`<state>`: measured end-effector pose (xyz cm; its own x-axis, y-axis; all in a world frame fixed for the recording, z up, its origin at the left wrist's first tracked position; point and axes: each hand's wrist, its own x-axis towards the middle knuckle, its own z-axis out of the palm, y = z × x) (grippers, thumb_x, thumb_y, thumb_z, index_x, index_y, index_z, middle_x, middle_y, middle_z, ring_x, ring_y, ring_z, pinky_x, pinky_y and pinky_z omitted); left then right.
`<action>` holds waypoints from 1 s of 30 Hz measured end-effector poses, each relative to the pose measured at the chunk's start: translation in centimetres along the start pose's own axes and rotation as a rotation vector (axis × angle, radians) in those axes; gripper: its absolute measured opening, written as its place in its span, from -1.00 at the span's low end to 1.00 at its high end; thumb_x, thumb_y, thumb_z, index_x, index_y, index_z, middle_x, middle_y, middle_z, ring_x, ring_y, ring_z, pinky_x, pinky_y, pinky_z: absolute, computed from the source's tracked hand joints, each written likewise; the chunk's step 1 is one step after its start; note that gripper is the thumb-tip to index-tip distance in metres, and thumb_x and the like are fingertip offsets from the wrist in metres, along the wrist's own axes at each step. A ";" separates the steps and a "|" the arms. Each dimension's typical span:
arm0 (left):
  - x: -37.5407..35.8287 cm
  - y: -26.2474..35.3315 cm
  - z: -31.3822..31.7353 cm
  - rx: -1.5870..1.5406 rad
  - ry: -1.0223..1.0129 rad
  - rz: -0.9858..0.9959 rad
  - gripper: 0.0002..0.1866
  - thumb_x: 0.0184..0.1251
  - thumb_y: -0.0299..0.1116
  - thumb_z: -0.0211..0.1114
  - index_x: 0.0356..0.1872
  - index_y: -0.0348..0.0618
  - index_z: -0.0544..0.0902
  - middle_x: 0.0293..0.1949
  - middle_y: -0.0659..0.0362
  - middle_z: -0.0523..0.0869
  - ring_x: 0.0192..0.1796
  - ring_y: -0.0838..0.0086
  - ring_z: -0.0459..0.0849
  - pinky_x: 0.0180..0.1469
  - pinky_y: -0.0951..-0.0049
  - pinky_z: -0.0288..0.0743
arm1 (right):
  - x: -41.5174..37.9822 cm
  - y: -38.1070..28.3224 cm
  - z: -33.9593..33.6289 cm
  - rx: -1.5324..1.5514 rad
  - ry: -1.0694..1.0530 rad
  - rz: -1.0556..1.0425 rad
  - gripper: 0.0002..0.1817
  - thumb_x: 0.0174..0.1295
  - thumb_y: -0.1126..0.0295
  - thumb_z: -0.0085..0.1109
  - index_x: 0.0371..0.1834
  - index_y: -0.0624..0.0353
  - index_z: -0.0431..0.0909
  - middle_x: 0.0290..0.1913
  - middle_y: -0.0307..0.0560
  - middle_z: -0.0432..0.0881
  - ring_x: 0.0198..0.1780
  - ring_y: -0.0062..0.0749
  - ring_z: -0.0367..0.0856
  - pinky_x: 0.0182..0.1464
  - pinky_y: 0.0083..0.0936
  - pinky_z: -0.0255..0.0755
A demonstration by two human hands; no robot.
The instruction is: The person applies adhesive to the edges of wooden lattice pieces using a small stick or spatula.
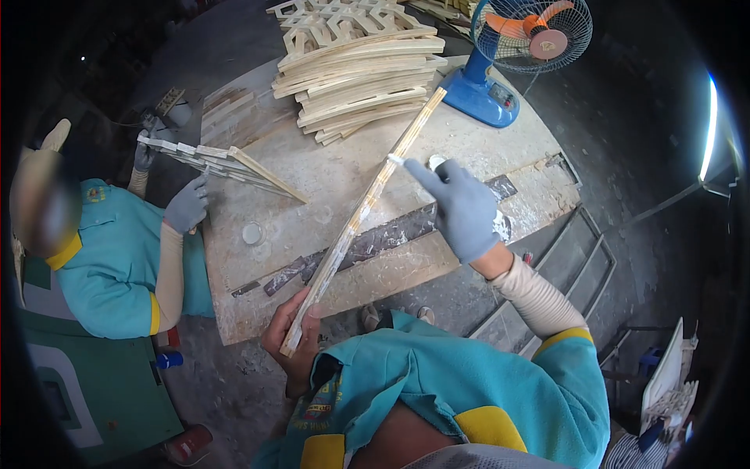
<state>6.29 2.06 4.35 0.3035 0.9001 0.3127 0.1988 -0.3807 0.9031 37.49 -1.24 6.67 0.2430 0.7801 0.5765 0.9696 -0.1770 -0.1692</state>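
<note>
In the head view, the only 1 I had, a long, narrow, pale wooden strip [363,213] slanted across the stained, pale, flat surface [344,170], its near end past the edge. The ungloved left hand [295,332] was wrapped around that end. The grey-gloved right hand [466,209] had 1 finger stretched to the strip, white matter at its tip; I could not tell whether the other fingers gripped anything.

The far end pointed close to the blue plastic fan [486,100] and the stack of pale curved wooden pieces [363,86]; I could not tell whether it rested on anything. With 1 hand gripping just 1 end, I judged that a hard push midway could twist the strip, and a careless swing could knock the fan or stack. Too much white matter on the fingertip could leave smears.
</note>
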 end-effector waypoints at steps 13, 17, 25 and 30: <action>0.4 0.5 -0.5 0.066 -0.017 -0.007 -0.65 0.42 -0.39 0.40 0.11 -0.43 0.71 -0.12 -0.01 0.83 -0.13 0.48 0.77 -0.04 0.48 0.63 | 1.7 1.4 0.1 -0.093 -0.054 -0.282 -0.24 0.02 0.66 0.17 0.33 -0.29 0.66 -0.29 -0.15 0.57 -0.36 -0.25 0.61 -0.36 -0.33 0.48; 0.5 0.9 -0.7 0.036 -0.046 -0.048 -0.65 0.44 -0.39 0.39 0.11 -0.43 0.70 -0.09 -0.01 0.83 -0.11 0.47 0.77 -0.02 0.48 0.62 | 1.1 2.2 -0.4 0.019 -0.150 -0.274 -0.23 0.01 0.66 0.16 0.33 -0.32 0.65 -0.27 -0.16 0.55 -0.35 -0.26 0.59 -0.35 -0.34 0.50; 0.4 0.5 -0.7 0.045 -0.030 -0.007 -0.63 0.46 -0.34 0.39 0.13 -0.42 0.69 -0.06 -0.02 0.81 -0.06 0.45 0.76 0.03 0.48 0.61 | 0.8 5.3 0.2 0.105 -0.176 -0.294 -0.32 0.01 0.67 0.16 0.21 -0.28 0.73 -0.31 -0.15 0.60 -0.35 -0.21 0.64 -0.31 -0.34 0.53; 0.2 1.7 -1.1 0.075 -0.067 -0.117 -0.62 0.48 -0.34 0.37 0.18 -0.40 0.66 -0.03 -0.03 0.79 -0.03 0.44 0.75 0.05 0.46 0.60 | 0.3 14.3 5.4 0.114 -0.358 0.197 -0.57 0.20 0.53 0.16 0.06 -0.18 0.79 -0.24 0.05 0.78 -0.20 -0.02 0.77 -0.11 -0.26 0.61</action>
<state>5.69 1.87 6.25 0.3353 0.9240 0.1836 0.3051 -0.2909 0.9068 51.24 -0.31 0.11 0.3782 0.9006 0.2140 0.8912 -0.2917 -0.3475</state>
